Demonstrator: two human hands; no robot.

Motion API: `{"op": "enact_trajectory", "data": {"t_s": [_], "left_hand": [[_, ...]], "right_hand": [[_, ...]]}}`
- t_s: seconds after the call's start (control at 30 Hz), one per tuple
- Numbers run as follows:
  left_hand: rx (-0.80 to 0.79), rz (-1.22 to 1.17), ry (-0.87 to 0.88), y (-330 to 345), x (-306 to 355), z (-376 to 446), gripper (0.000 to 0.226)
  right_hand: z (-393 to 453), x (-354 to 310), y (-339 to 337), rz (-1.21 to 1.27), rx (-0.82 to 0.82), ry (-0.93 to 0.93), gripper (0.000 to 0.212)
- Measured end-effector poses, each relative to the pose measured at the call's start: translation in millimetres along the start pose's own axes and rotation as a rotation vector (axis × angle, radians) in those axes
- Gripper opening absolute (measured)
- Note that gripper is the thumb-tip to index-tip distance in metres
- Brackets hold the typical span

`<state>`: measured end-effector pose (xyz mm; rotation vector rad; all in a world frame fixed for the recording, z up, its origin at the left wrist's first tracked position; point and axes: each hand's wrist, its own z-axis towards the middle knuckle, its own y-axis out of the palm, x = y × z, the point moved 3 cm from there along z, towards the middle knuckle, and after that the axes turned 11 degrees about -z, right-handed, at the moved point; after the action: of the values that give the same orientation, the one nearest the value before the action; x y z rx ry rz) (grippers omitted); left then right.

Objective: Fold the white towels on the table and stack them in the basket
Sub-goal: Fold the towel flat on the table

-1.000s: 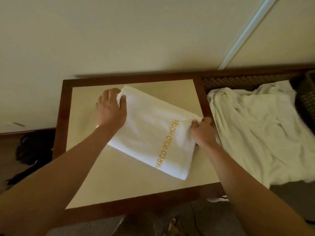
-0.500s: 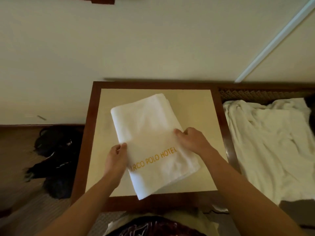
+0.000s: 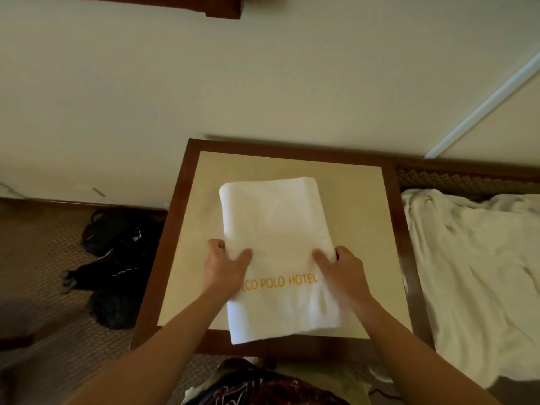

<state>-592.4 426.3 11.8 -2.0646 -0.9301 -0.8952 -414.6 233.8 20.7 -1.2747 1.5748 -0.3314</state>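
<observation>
You grip the folded towel at both long edges, left hand and right hand pinching thumbs on top, likely to lift it square off the tabletop.

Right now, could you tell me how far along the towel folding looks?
Done: one white hotel towel is folded into a neat rectangle on the table. In hand: the left hand and right hand grip its sides, thumbs on top. Left: a rumpled heap of white towels lies to the right, unfolded. No basket with a stack is clearly visible, so stacking remains.
</observation>
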Motion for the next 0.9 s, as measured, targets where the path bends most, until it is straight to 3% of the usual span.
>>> {"op": "enact_trajectory", "data": {"t_s": [0.13, 0.2, 0.27, 0.37, 0.63, 0.8, 0.9], "left_hand": [[-0.021, 0.015, 0.054, 4, -4, 1, 0.065], [-0.014, 0.052, 0.043, 2, -2, 8, 0.063], [-0.020, 0.095, 0.023, 2, 0, 15, 0.054], [-0.038, 0.105, 0.005, 6, 2, 23, 0.054], [-0.087, 0.140, 0.013, 17, 1, 24, 0.060], [-0.184, 0.115, 0.056, 24, 5, 9, 0.061], [-0.251, 0.147, 0.104, 46, 18, -6, 0.057]], "right_hand": [[1, 6, 2, -0.092, -0.073, 0.081, 0.041], [13, 1, 1, -0.167, -0.073, 0.093, 0.050], [24, -6, 2, -0.229, -0.082, 0.123, 0.074], [30, -14, 9, -0.116, -0.143, 0.211, 0.104], [27, 2, 10, 0.204, -0.259, 0.208, 0.050], [12, 22, 9, 0.307, -0.341, 0.207, 0.054], [3, 46, -10, 0.370, -0.297, 0.175, 0.039]]}}
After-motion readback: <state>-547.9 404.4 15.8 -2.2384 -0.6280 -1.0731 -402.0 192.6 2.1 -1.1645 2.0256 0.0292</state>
